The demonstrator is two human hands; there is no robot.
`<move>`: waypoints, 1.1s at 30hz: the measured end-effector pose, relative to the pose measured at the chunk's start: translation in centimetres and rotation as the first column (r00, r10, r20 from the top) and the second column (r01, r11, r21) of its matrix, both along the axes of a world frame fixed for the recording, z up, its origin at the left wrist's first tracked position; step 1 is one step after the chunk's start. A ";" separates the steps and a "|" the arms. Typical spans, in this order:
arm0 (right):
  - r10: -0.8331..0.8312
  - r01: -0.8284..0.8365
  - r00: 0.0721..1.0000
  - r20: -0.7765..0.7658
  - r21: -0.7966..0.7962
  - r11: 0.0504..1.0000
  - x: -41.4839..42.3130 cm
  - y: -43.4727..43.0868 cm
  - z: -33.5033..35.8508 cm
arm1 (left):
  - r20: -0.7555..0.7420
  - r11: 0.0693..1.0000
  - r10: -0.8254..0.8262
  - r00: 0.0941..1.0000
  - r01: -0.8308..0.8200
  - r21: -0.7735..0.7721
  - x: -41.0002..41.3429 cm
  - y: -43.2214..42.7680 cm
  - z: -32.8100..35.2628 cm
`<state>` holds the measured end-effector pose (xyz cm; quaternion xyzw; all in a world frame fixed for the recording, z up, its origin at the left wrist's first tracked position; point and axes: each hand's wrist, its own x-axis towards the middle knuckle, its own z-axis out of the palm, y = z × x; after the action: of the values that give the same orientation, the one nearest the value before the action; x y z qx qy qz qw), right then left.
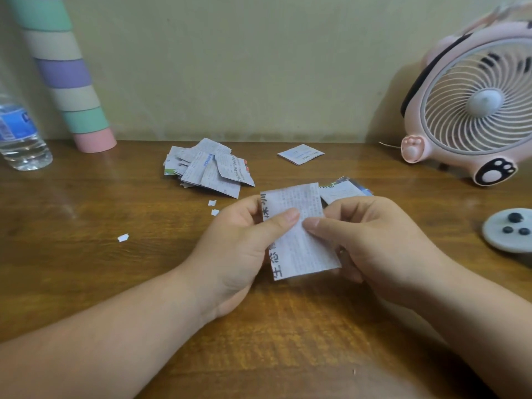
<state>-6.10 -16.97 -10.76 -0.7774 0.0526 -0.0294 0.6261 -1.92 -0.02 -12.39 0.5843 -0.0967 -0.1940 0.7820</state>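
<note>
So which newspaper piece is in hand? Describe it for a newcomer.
Over the wooden table, near the pink fan, the left hand and right hand pinch one newspaper piece. Unlike the pile behind, it shows bold black characters down its left edge.

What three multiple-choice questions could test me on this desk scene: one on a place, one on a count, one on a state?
1. Where is the fan? A) far left B) far right C) centre
2. How many dark dots are on the disc? A) one B) six C) three
3. The paper is: A) pinched B) lying loose C) balled up

1 B: it stands at the right. 2 C: three dots show. 3 A: left hand and right hand pinch it.
</note>
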 end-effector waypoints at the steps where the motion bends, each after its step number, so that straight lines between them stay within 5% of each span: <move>1: 0.034 -0.034 0.999 0.014 -0.038 0.999 -0.2 0.2 0.2 | -0.004 1.000 0.014 1.000 -0.014 0.007 0.0 0.0 0.0; 4: 0.086 -0.069 0.990 0.114 -0.150 0.986 -0.4 0.2 0.8 | -0.045 0.998 0.070 0.997 -0.070 -0.006 0.0 0.0 0.3; 7: -0.039 0.129 0.955 0.293 -0.295 0.947 0.3 -1.0 0.9 | -0.116 0.992 0.098 0.988 -0.106 -0.063 -0.1 0.1 1.1; 11: -0.051 0.266 0.954 0.295 -0.756 0.598 2.8 -2.9 0.9 | -0.187 0.994 0.027 0.982 -0.047 -0.103 -0.1 0.4 1.6; 15: -0.007 0.156 0.987 0.162 -0.937 0.311 5.8 -3.9 1.6 | -0.245 0.993 -0.034 0.969 0.005 -0.116 0.1 0.7 1.5; 20: -0.134 -0.019 0.989 -0.057 -0.963 0.269 7.1 -4.8 1.7 | -0.253 0.997 -0.047 0.966 0.031 -0.069 0.1 0.7 1.2; 25: -0.138 0.007 0.990 -0.034 -0.960 0.280 6.5 -4.8 0.9 | -0.145 0.997 -0.079 0.986 0.079 -0.009 0.3 0.4 0.4; 33: -0.047 -0.008 0.999 -0.016 -0.987 0.161 6.8 -4.8 1.2 | -0.008 0.997 -0.049 0.999 0.049 0.055 0.3 -0.1 -0.1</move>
<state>0.75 -21.81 -9.56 -0.9975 0.0443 -0.0480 -0.0281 -1.67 -0.09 -12.47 0.6025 -0.1032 -0.2177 0.7609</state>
